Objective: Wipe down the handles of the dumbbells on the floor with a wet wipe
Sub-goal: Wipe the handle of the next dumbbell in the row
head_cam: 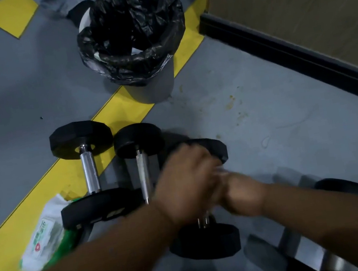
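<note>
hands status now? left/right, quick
Left hand: curled over the handle of the rightmost black-headed dumbbell; blur hides the grip, cannot tell.
Right hand: at the same handle, blurred; cannot tell.

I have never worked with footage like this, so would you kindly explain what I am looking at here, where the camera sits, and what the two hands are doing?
There is no machine here: a person wears one wide-angle camera on the head, looking down at their own arms and the grey floor with its yellow stripe.

Three dumbbells lie side by side. The left dumbbell and the middle dumbbell have bare metal handles showing. Both hands meet over the right dumbbell: the left hand and the right hand cover its handle. They are blurred by motion, so I cannot tell whether the fingers hold a wipe, though something pale shows between them.

A green and white wipes pack lies at the lower left, partly under the left dumbbell's near end. A bin lined with a black bag stands beyond the dumbbells.
</note>
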`<state>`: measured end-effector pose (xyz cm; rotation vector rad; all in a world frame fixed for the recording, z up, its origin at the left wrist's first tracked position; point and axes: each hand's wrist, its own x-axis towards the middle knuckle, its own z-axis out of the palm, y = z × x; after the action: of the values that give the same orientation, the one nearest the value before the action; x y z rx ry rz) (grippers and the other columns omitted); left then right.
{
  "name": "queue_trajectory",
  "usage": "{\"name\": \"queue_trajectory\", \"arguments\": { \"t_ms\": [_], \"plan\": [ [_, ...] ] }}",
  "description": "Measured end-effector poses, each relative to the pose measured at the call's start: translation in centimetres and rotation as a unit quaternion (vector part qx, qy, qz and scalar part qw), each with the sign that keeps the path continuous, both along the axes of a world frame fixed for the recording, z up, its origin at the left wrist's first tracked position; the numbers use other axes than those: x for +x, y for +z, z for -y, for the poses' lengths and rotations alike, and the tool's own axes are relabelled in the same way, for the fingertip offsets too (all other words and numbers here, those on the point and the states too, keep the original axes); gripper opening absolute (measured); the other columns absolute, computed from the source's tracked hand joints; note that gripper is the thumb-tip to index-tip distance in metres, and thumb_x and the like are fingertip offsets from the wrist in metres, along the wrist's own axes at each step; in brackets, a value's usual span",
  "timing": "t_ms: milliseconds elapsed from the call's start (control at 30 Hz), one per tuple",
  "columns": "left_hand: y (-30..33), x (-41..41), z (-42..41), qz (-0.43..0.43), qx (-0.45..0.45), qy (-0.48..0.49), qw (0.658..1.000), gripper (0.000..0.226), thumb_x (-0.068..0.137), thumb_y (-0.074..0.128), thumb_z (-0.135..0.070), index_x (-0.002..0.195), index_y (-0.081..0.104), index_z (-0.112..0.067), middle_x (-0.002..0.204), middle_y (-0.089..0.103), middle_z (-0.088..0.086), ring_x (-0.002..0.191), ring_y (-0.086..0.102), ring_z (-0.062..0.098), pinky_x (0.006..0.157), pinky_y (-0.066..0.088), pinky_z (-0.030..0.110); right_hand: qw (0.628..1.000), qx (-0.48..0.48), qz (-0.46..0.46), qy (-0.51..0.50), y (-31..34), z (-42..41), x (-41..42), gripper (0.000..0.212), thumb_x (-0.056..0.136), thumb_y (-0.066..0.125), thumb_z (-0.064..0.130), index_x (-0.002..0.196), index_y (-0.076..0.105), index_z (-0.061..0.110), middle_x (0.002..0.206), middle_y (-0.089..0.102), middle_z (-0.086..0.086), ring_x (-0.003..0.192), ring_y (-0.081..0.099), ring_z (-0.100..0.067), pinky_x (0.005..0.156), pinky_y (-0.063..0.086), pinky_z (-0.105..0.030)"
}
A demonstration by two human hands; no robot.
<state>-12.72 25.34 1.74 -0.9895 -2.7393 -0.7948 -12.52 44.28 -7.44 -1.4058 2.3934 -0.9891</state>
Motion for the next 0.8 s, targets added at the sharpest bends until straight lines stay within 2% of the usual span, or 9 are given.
{"name": "queue_trajectory", "arguments": {
  "t_ms": [100, 167, 200, 267, 333, 400, 533, 733, 800],
  "plan": [
    [-1.3, 9.3, -2.8, 0.087, -0.102, -0.095, 0.986, 0.043, 0.079, 0.062, -0.05, 0.104, 0.066, -0.016, 0.104, 0.062, 0.006, 0.09, 0.055, 0.025, 0.074, 0.044, 0.033, 0.998, 0.028, -0.028, -0.044, -1.7, 0.6, -1.0, 0.037, 0.092, 0.055, 0.008, 0.128, 0.065, 0.011, 0.138, 0.059, -0.003, 0.136, 0.046, -0.022, 0.115, 0.034, -0.038],
    [-4.0, 12.4, -4.1, 0.129, -0.204, -0.069, 0.968, 0.052, 0.07, 0.058, -0.053, 0.106, 0.067, -0.016, 0.1, 0.064, 0.003, 0.085, 0.055, 0.022, 0.075, 0.046, 0.031, 0.998, 0.025, -0.019, -0.063, -3.3, 0.7, 0.1, 0.039, 0.097, 0.046, 0.008, 0.132, 0.062, 0.011, 0.143, 0.055, -0.002, 0.14, 0.041, -0.024, 0.112, 0.036, -0.048],
    [-5.1, 12.9, -4.5, 0.126, -0.22, -0.041, 0.966, 0.046, 0.07, 0.058, -0.047, 0.101, 0.071, -0.015, 0.094, 0.065, 0.003, 0.081, 0.056, 0.023, 0.076, 0.048, 0.032, 0.998, 0.018, -0.01, -0.063, -3.7, 0.7, 0.8, 0.038, 0.098, 0.045, 0.009, 0.132, 0.062, 0.012, 0.143, 0.055, -0.001, 0.141, 0.04, -0.025, 0.113, 0.034, -0.051],
    [-6.2, 13.1, -5.4, 0.078, -0.196, 0.012, 0.977, 0.022, 0.076, 0.058, -0.025, 0.087, 0.075, -0.015, 0.081, 0.065, 0.004, 0.072, 0.057, 0.025, 0.076, 0.053, 0.038, 0.999, 0.003, -0.006, -0.037, -3.4, 0.3, 2.0, 0.035, 0.099, 0.05, 0.012, 0.131, 0.063, 0.015, 0.142, 0.056, 0.001, 0.142, 0.039, -0.024, 0.116, 0.029, -0.051],
    [-6.5, 13.1, -5.9, 0.053, -0.191, 0.038, 0.979, 0.019, 0.079, 0.056, -0.015, 0.083, 0.074, -0.014, 0.076, 0.064, 0.006, 0.068, 0.058, 0.025, 0.073, 0.053, 0.038, 1.0, 0.002, -0.021, 0.021, -2.8, -0.5, 1.3, 0.038, 0.094, 0.059, 0.009, 0.13, 0.063, 0.018, 0.142, 0.056, 0.003, 0.142, 0.04, -0.022, 0.117, 0.028, -0.048],
    [-6.3, 12.8, -5.8, 0.056, -0.206, 0.045, 0.976, 0.019, 0.076, 0.052, -0.017, 0.079, 0.071, -0.014, 0.071, 0.061, 0.006, 0.065, 0.057, 0.025, 0.066, 0.049, 0.033, 0.997, 0.028, -0.053, 0.041, -2.5, -0.8, -0.7, 0.046, 0.088, 0.065, 0.003, 0.131, 0.063, 0.019, 0.142, 0.056, 0.003, 0.14, 0.043, -0.02, 0.114, 0.033, -0.048],
    [-6.3, 12.4, -5.1, 0.047, -0.212, 0.068, 0.974, 0.023, 0.073, 0.046, -0.012, 0.073, 0.07, -0.012, 0.063, 0.059, 0.006, 0.058, 0.055, 0.025, 0.059, 0.048, 0.03, 0.999, 0.02, -0.038, -0.028, -3.2, -0.1, -1.4, 0.043, 0.09, 0.056, -0.001, 0.131, 0.063, 0.013, 0.142, 0.056, -0.003, 0.139, 0.043, -0.026, 0.108, 0.042, -0.051],
    [-5.9, 12.0, -4.9, 0.076, -0.188, 0.062, 0.977, 0.022, 0.067, 0.043, -0.014, 0.065, 0.065, -0.018, 0.064, 0.06, 0.002, 0.061, 0.058, 0.021, 0.055, 0.047, 0.029, 0.997, 0.039, -0.044, 0.048, -3.2, -0.8, 1.7, 0.043, 0.095, 0.058, 0.014, 0.137, 0.058, 0.024, 0.147, 0.049, 0.01, 0.146, 0.03, -0.012, 0.118, 0.028, -0.045],
    [-5.7, 11.9, -4.3, 0.098, -0.17, 0.04, 0.98, 0.013, 0.06, 0.053, -0.012, 0.065, 0.061, -0.021, 0.064, 0.057, -0.001, 0.06, 0.055, 0.019, 0.054, 0.041, 0.027, 0.997, 0.048, -0.041, 0.035, -3.0, -0.6, 0.3, 0.047, 0.091, 0.056, 0.008, 0.136, 0.059, 0.02, 0.146, 0.051, 0.004, 0.142, 0.038, -0.017, 0.117, 0.029, -0.045]
  ]
}}
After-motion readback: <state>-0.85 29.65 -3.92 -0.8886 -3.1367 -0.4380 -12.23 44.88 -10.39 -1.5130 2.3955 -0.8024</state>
